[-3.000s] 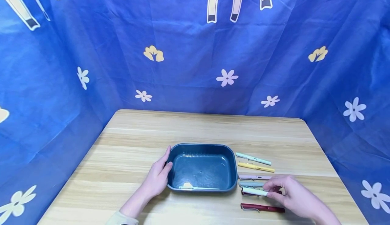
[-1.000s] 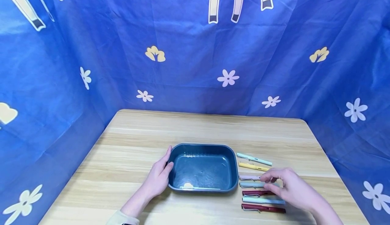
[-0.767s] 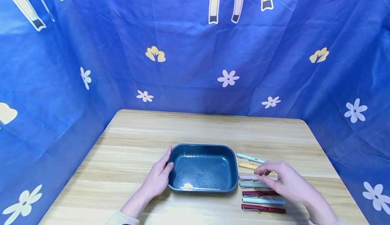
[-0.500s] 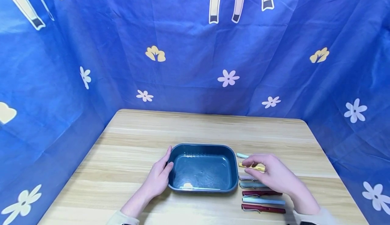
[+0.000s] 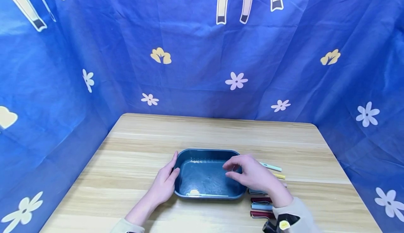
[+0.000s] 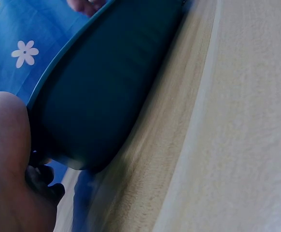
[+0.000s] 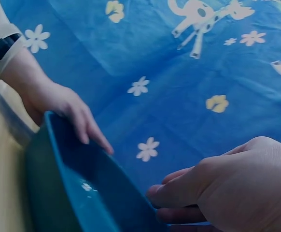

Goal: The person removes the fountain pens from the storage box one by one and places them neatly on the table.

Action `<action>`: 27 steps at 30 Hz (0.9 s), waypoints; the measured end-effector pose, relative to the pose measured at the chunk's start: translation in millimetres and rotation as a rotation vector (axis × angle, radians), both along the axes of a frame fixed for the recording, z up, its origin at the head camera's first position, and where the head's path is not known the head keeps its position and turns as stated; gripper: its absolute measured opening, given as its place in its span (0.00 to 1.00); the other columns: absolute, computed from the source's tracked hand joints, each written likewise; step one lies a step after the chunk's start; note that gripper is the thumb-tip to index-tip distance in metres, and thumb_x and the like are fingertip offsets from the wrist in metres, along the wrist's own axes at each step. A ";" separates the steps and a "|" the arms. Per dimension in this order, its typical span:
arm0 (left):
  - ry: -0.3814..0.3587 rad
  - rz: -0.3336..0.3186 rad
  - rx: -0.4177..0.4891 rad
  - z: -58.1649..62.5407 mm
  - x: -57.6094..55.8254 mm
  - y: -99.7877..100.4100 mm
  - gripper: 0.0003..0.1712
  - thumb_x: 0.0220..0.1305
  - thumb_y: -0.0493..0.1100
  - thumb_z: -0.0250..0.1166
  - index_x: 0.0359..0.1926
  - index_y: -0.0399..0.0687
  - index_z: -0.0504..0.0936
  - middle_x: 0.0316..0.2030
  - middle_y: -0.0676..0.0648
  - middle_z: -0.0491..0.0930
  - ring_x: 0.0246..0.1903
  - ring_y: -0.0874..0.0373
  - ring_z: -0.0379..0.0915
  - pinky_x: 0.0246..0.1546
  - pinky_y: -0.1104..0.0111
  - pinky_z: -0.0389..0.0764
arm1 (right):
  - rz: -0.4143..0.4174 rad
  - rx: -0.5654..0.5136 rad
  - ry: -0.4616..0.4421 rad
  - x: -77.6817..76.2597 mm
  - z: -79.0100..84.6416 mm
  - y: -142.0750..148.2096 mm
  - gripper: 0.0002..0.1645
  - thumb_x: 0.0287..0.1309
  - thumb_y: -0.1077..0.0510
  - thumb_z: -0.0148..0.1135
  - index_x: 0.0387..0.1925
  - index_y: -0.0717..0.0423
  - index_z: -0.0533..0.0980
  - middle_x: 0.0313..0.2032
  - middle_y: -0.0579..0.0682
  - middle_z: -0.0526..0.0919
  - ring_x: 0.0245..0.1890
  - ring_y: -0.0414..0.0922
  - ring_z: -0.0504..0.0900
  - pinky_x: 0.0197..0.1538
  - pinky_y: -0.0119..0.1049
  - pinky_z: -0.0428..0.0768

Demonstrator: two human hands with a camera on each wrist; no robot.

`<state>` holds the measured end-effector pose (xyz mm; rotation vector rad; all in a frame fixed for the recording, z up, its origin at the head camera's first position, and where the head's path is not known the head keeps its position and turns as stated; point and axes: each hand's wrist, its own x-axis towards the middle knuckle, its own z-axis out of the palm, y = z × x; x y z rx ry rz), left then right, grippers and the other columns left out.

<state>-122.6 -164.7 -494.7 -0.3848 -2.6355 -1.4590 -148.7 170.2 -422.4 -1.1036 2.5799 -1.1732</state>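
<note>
A dark teal rectangular tray [image 5: 209, 177] stands on the wooden table, and nothing distinct shows inside it. Gripping its left end is my left hand [image 5: 164, 179], thumb on the rim; the left wrist view shows the tray's outer wall [image 6: 97, 92]. My right hand [image 5: 252, 173] hovers over the tray's right end, fingers bent with nothing visible between them. In the right wrist view that hand [image 7: 242, 186] is beside the rim. A mint pen [image 5: 271, 167], a yellow pen [image 5: 279, 176], a pale blue pen [image 5: 261, 207] and dark red pens [image 5: 260, 214] lie under or near my right forearm, partly hidden.
The table [image 5: 142, 134] has wood surface behind and left of the tray. A blue curtain [image 5: 195, 68] with flowers and animals hangs around its back and sides. A dark wrist camera [image 5: 274, 225] on the right sleeve sits close to the pens.
My right hand has put the pale blue pen down between the dark red ones. It has then moved left past the other pens to the tray. My left hand keeps its hold.
</note>
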 end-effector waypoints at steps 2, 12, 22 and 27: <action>-0.011 0.003 0.002 0.3 0.2 -0.1 0.34 0.81 0.31 0.50 0.81 0.32 0.53 0.79 0.34 0.56 0.78 0.43 0.52 0.77 0.58 0.51 | 0.025 0.014 -0.010 -3.2 -5.6 -9.7 0.10 0.66 0.63 0.73 0.48 0.53 0.88 0.41 0.40 0.89 0.40 0.33 0.84 0.44 0.43 0.89; -0.011 0.002 -0.006 0.0 0.4 -0.3 0.34 0.80 0.31 0.50 0.81 0.30 0.54 0.79 0.33 0.56 0.77 0.41 0.52 0.76 0.58 0.51 | 0.122 0.116 -0.069 -17.0 -32.0 -53.2 0.09 0.64 0.65 0.73 0.46 0.59 0.88 0.38 0.41 0.89 0.37 0.28 0.83 0.44 0.28 0.85; -0.015 -0.003 0.013 -2.1 0.8 -1.9 0.33 0.81 0.31 0.50 0.81 0.30 0.54 0.79 0.34 0.56 0.78 0.43 0.52 0.74 0.73 0.48 | 0.145 0.217 -0.130 -19.0 -40.9 -84.3 0.08 0.59 0.66 0.77 0.41 0.56 0.89 0.32 0.37 0.87 0.32 0.27 0.81 0.40 0.22 0.82; -0.005 0.002 0.008 -1.2 1.0 -1.3 0.33 0.80 0.31 0.51 0.81 0.30 0.54 0.78 0.33 0.57 0.77 0.43 0.53 0.76 0.60 0.51 | 0.171 0.237 -0.154 -18.5 -42.2 -91.6 0.09 0.56 0.68 0.78 0.38 0.56 0.88 0.31 0.36 0.87 0.31 0.27 0.82 0.38 0.20 0.82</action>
